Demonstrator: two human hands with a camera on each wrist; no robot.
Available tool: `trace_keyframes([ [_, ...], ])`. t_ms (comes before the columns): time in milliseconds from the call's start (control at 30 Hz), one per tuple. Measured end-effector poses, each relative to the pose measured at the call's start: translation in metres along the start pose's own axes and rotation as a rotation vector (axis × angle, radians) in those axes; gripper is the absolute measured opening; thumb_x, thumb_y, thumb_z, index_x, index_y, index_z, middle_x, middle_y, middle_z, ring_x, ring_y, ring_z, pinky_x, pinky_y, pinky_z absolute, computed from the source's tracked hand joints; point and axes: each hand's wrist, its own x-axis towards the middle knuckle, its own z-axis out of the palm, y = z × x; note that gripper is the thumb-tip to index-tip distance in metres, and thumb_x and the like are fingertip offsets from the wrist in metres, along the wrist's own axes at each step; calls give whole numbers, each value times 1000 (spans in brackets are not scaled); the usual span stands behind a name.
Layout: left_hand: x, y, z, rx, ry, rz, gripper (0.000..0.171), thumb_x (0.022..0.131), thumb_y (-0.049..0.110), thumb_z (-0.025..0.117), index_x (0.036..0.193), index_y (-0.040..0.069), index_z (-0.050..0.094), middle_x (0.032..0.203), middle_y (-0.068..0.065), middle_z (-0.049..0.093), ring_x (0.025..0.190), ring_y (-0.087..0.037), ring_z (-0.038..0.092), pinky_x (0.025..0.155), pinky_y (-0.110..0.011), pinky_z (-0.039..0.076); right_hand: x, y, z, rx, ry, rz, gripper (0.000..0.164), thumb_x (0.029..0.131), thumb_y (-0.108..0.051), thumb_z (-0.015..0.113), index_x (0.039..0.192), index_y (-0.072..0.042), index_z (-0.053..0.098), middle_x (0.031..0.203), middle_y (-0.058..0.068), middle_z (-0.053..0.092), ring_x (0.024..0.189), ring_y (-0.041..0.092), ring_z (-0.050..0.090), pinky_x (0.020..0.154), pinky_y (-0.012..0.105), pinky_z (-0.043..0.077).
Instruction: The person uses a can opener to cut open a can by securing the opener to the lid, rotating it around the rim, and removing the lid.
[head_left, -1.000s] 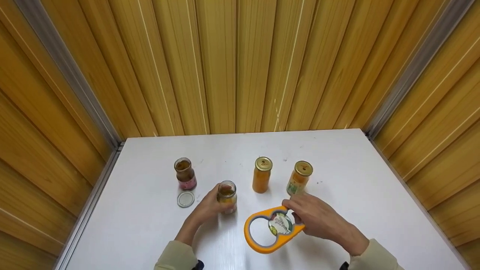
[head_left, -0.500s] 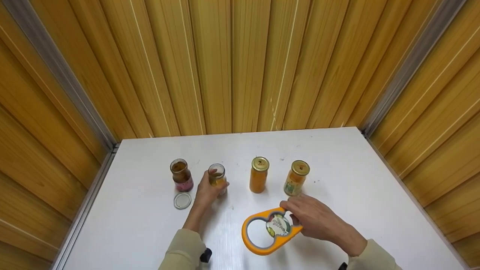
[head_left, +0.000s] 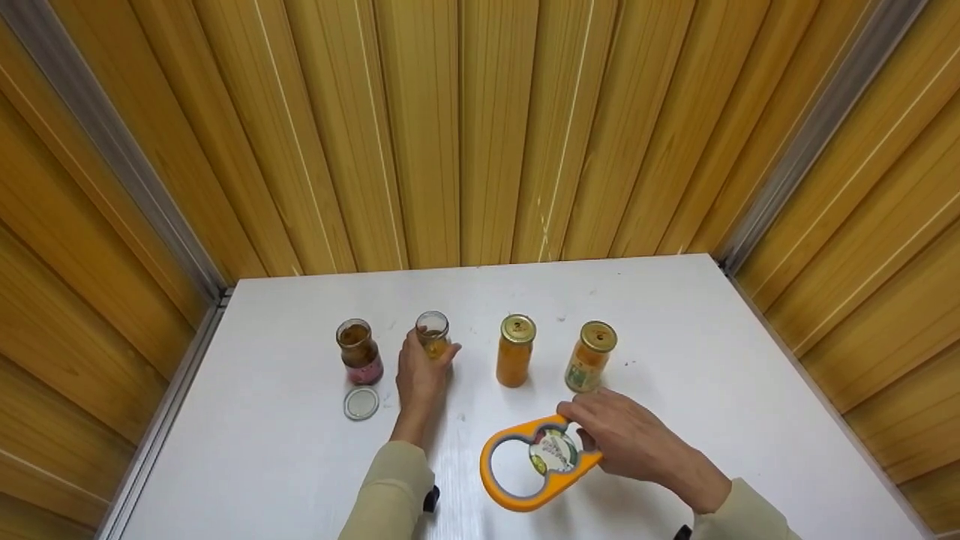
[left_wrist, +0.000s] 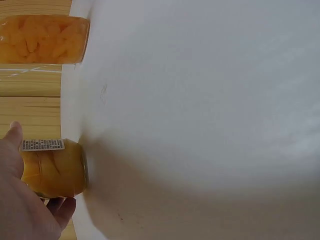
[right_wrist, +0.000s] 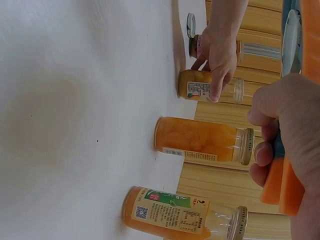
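My left hand (head_left: 421, 375) is around an open glass jar (head_left: 433, 325) of yellow fruit, with thumb on one side and fingers on the other. In the left wrist view the jar's base (left_wrist: 55, 170) is right at the white tabletop. My right hand (head_left: 630, 431) grips an orange jar opener (head_left: 501, 491) with a grey inner edge, held over the table's front. A round printed lid (head_left: 553, 451) shows within the opener's smaller opening. Right of the left hand stand two sealed jars with gold lids, a plain-looking orange jar (head_left: 514, 364) and a labelled jar (head_left: 586, 365).
An open jar with a pink label (head_left: 364, 364) stands left of the left hand, a loose silver lid (head_left: 361, 403) lying flat before it. Wood-patterned panels (head_left: 480, 135) rise behind and beside the white table (head_left: 247, 420).
The left hand has carried the open fruit jar away from me and slightly left, to a spot between the pink-labelled jar and the orange jar. The right hand stays nearly still with the opener.
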Motion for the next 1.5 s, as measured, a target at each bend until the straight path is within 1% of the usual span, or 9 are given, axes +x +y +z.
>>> trace_keyframes([
  [167, 0, 1, -1, 6, -3, 0, 78, 75, 43, 75, 134, 9, 38, 122, -11, 51, 115, -26, 47, 97, -44, 38, 0, -1, 0, 2, 0, -1, 60, 66, -3, 77, 112, -26, 48, 86, -10, 52, 78, 8, 43, 75, 29, 45],
  [400, -2, 1, -1, 23, 37, 48, 75, 74, 43, 76, 131, 8, 41, 116, -11, 54, 109, -27, 50, 93, -44, 41, -1, 1, 0, -10, 51, -47, 64, 57, 2, 78, 107, -24, 48, 77, -14, 40, 71, 8, 40, 66, 27, 38],
  [533, -2, 1, -1, 13, 26, 40, 76, 75, 44, 75, 132, 8, 40, 118, -10, 53, 111, -25, 49, 95, -42, 40, -2, 1, 0, -11, 35, -27, 64, 57, 1, 79, 107, -25, 48, 76, -15, 41, 71, 7, 40, 66, 26, 39],
  [733, -1, 1, 1, 9, 14, 29, 75, 75, 43, 74, 133, 9, 39, 122, -10, 52, 115, -26, 47, 98, -43, 37, -2, -1, -2, -12, -1, 8, 61, 61, -2, 79, 109, -25, 49, 78, -15, 44, 73, 7, 41, 69, 27, 42],
  [1000, -2, 0, 0, -6, 31, 50, 76, 75, 43, 76, 133, 8, 40, 121, -11, 52, 115, -26, 47, 98, -43, 37, -3, -1, -3, -12, -5, 18, 60, 62, -3, 79, 109, -26, 49, 79, -16, 43, 73, 7, 41, 69, 27, 43],
  [1100, -1, 0, 0, -1, 32, 53, 76, 74, 45, 75, 132, 9, 41, 120, -10, 52, 113, -25, 48, 98, -42, 37, -4, -1, -3, -6, -13, 26, 60, 63, -4, 79, 110, -27, 49, 80, -15, 45, 73, 7, 41, 70, 27, 44],
  [1267, -1, -2, -1, 16, 60, 82, 77, 72, 48, 75, 130, 8, 43, 116, -10, 54, 110, -26, 50, 94, -43, 40, -3, -2, -2, -5, -7, 25, 59, 64, -3, 79, 110, -26, 49, 80, -12, 49, 73, 7, 42, 70, 27, 44],
  [1367, -1, -2, -1, 17, 52, 78, 81, 72, 48, 76, 133, 8, 39, 120, -11, 53, 113, -27, 49, 95, -45, 39, -2, -2, -2, -5, 5, 19, 61, 61, -1, 79, 108, -25, 49, 78, -11, 49, 71, 7, 42, 67, 27, 42],
  [1500, -2, -1, 0, -4, 28, 46, 89, 71, 46, 77, 139, 8, 32, 130, -15, 47, 120, -29, 45, 100, -46, 36, -2, -3, -2, -8, 1, 24, 62, 59, 0, 79, 107, -25, 49, 77, -12, 47, 71, 7, 41, 67, 26, 41],
])
